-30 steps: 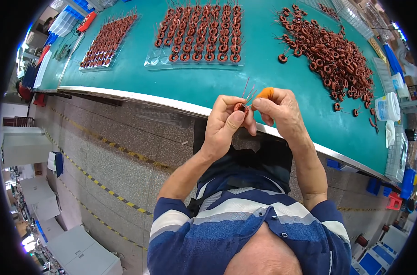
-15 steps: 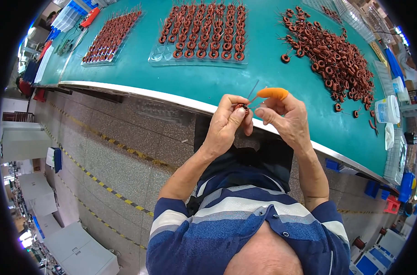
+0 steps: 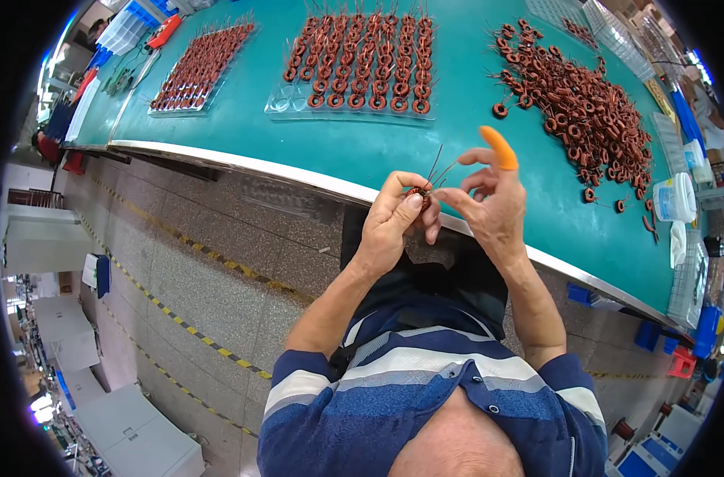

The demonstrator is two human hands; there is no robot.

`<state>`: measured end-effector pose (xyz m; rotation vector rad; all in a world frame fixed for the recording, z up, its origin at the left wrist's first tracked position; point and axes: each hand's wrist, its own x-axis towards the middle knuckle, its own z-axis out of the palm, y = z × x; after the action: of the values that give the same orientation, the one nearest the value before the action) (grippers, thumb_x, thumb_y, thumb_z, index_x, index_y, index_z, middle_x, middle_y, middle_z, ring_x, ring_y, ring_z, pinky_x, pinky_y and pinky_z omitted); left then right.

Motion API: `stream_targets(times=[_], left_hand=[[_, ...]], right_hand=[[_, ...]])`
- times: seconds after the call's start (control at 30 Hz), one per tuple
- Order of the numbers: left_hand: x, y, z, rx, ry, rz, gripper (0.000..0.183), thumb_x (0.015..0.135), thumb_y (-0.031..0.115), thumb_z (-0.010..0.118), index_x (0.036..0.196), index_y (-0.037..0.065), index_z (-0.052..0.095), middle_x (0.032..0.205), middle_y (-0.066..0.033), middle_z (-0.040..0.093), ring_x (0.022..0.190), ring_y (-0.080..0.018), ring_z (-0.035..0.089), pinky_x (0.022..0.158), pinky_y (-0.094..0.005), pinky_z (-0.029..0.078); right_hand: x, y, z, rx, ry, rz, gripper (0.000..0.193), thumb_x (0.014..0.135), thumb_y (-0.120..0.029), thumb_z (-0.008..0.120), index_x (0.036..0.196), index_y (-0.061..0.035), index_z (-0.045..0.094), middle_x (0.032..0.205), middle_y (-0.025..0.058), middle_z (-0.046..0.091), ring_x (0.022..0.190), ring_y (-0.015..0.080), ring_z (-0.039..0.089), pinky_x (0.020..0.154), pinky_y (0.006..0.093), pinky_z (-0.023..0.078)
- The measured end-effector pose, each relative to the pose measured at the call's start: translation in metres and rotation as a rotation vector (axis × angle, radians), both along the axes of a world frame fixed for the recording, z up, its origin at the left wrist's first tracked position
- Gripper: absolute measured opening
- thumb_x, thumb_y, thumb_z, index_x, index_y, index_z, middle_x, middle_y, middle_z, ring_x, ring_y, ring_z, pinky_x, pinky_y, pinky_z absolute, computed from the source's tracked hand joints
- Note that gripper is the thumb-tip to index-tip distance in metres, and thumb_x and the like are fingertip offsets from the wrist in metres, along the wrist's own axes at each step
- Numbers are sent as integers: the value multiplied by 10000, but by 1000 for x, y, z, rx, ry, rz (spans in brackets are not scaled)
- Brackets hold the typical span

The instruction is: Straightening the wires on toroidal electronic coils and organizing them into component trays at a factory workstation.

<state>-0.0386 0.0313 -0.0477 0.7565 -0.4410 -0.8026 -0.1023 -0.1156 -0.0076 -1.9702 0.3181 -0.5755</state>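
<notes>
Just over the near table edge, my left hand (image 3: 390, 225) pinches a small toroidal coil (image 3: 417, 193) wound with copper-coloured wire. Thin wire leads (image 3: 434, 168) stick up and out from it. My right hand (image 3: 497, 208) is close by on the right, its thumb tip at the coil's side. An orange finger cot (image 3: 498, 146) covers its index finger, which is raised well apart from the thumb. One lead slants up toward the right fingers; whether they touch it is unclear.
On the green table (image 3: 362, 147) lies a large heap of coils (image 3: 596, 111) at right. A clear plastic tray (image 3: 350, 114) holds rows of coils at the far middle, a second tray (image 3: 199, 75) stands left of it. A white tub (image 3: 673, 197) sits at the right edge.
My right index finger has lifted and straightened upward, and the right thumb has moved left to the coil. The coil's leads have shifted. My left hand keeps its hold; the view has moved slightly.
</notes>
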Motion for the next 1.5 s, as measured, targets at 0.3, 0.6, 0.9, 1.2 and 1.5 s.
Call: stream_targets(times=[0.3,0.6,0.9,1.2,1.5], left_hand=[[-8,-9,-2,17,53,2,142,969,203,509,1026,81,465,695,-44,454,571,-143,477,506,-261,410],[-10,-6,3,23,162,98,99,963,185,515,981,94,479,665,-32,439,521,-130,448,451,-257,371],[-1,1,11,76,218,80,75,959,143,511,965,72,491,651,-27,460,524,-111,439,463,-235,370],[170,65,15,711,-932,1029,70,835,65,644,894,29,659,845,-64,580,733,-144,551,644,-268,443],[248,45,-8,894,-1042,852,134,771,157,696,859,56,707,872,-89,684,913,-254,601,832,-345,455]], right_hand=[[-5,-3,-19,440,-70,147,444,790,-133,756,1156,11,549,987,89,636,826,125,632,759,259,517],[0,-2,-19,440,-95,212,192,818,-97,718,968,-19,626,923,50,635,797,105,614,727,243,503],[7,2,-18,373,-40,154,90,852,-61,656,928,-13,645,799,35,638,751,104,609,705,229,489],[28,-120,-40,-883,33,-224,429,861,-151,627,1240,9,505,1259,185,487,1173,341,459,983,428,383],[42,-147,-65,-908,42,-220,451,844,-152,655,1224,36,504,1231,194,496,1143,350,480,971,425,397]])
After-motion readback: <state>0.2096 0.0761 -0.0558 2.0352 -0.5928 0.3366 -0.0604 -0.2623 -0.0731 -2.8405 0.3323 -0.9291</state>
